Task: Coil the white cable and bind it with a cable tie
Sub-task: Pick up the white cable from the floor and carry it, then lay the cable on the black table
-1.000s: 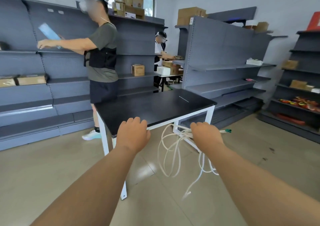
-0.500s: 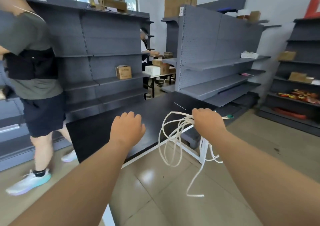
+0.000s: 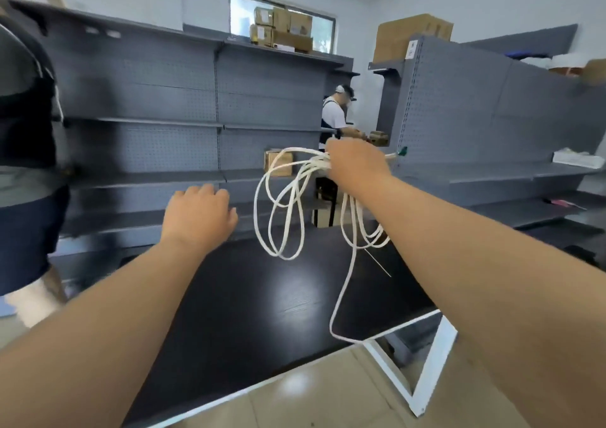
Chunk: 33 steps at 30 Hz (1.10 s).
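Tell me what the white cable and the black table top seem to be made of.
White cable: probably a smooth plastic sheath, since it hangs in limp loops from the right hand. Black table top: likely laminated wood board, semi-gloss; faint grain and a light reflection show.

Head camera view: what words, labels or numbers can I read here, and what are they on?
Nothing here reads clearly.
White paper label on the end of the grey pegboard shelving: print too blurred.
Stickers on the brown cardboard boxes by the window: too small and blurred.
Small brown cardboard box on the shelf: no legible marking.
Thin white cable: no print visible.
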### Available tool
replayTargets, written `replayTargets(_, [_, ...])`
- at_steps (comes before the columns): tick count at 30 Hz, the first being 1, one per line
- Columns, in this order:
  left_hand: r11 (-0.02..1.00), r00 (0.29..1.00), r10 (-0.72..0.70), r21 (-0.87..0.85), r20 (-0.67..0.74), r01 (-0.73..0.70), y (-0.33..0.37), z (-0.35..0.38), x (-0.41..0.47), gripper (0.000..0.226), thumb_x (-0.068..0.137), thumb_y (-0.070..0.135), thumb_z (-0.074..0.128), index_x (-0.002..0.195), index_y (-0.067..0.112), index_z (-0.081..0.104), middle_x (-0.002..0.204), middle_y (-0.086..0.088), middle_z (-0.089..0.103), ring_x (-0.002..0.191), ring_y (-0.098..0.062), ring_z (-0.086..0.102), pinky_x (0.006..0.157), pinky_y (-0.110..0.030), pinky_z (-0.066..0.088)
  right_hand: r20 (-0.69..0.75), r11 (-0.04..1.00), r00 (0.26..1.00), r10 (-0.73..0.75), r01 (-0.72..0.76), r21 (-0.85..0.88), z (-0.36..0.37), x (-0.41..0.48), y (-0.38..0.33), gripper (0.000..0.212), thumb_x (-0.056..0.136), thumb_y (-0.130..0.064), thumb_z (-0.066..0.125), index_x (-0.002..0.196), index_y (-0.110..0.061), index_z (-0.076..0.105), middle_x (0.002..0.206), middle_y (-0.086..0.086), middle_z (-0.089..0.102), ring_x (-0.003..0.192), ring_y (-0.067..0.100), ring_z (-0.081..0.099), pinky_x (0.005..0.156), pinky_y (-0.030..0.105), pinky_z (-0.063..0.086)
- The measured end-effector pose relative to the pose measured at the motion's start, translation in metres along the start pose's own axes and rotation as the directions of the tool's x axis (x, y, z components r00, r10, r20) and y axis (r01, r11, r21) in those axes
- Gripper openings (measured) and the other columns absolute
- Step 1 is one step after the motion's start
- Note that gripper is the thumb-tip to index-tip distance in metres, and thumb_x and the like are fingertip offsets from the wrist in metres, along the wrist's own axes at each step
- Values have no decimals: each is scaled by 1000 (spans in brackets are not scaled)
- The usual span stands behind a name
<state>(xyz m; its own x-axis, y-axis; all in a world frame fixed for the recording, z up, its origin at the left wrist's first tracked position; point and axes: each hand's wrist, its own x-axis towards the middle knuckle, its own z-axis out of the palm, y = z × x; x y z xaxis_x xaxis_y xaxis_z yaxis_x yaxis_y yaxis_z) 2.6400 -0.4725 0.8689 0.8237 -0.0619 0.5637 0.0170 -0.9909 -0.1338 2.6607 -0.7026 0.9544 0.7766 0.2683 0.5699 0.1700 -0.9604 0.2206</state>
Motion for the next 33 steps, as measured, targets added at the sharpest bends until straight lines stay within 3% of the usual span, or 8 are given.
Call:
replayTargets(8, [985,986,-163,57,-25,165,-35,26,62,34,92,32,43,106,6,59,109,-16,59,104,-35,53,86,-40,40,-75,981,992,-97,108,163,47,111,-20,20,87,-1,49,106,-5,51,101,15,61,92,35,58,64,37,39])
replayTargets(12, [976,981,-196,92,4,195,-53,57,85,33,91,31,44,106,6,59,107,-16,60,102,-35,54,87,-41,40,2,960,984,-179,174,221,110,120,-42,15,89,-8,51,105,-9,52,99,13,61,92,34,59,66,38,43])
replayTargets(16, [978,980,-184,109,69,176,-54,94,105,32,92,31,40,102,6,57,106,-14,60,103,-34,53,86,-41,41,204,941,940,-273,216,262,190,111,-67,23,90,-22,57,109,-10,51,108,11,61,100,32,58,73,38,44])
replayTargets(19, [986,983,-138,112,125,124,-46,125,115,31,93,33,39,104,9,56,108,-11,59,104,-31,53,86,-39,40,495,937,804,-330,215,275,238,100,-76,69,73,-41,76,127,-14,45,124,9,54,116,30,50,94,43,43])
replayTargets(21, [990,981,-105,114,163,87,-39,144,119,31,93,33,38,103,11,56,108,-9,59,104,-29,53,86,-38,41,605,938,719,-342,223,265,256,97,-73,85,70,-45,77,138,-16,36,135,9,45,126,30,41,104,44,36])
replayTargets(27, [994,964,-47,105,260,20,-12,185,130,32,93,33,35,107,11,54,109,-9,59,102,-29,54,88,-39,41,617,944,733,-286,105,312,281,110,-51,65,83,-45,64,138,-18,40,137,8,43,130,29,36,102,42,35])
replayTargets(33, [996,949,-68,67,308,50,11,213,127,32,93,37,38,106,14,56,109,-6,59,106,-26,53,88,-37,40,624,938,730,-279,68,340,311,115,-23,52,89,-40,57,134,-17,45,135,9,46,127,28,39,101,40,38])
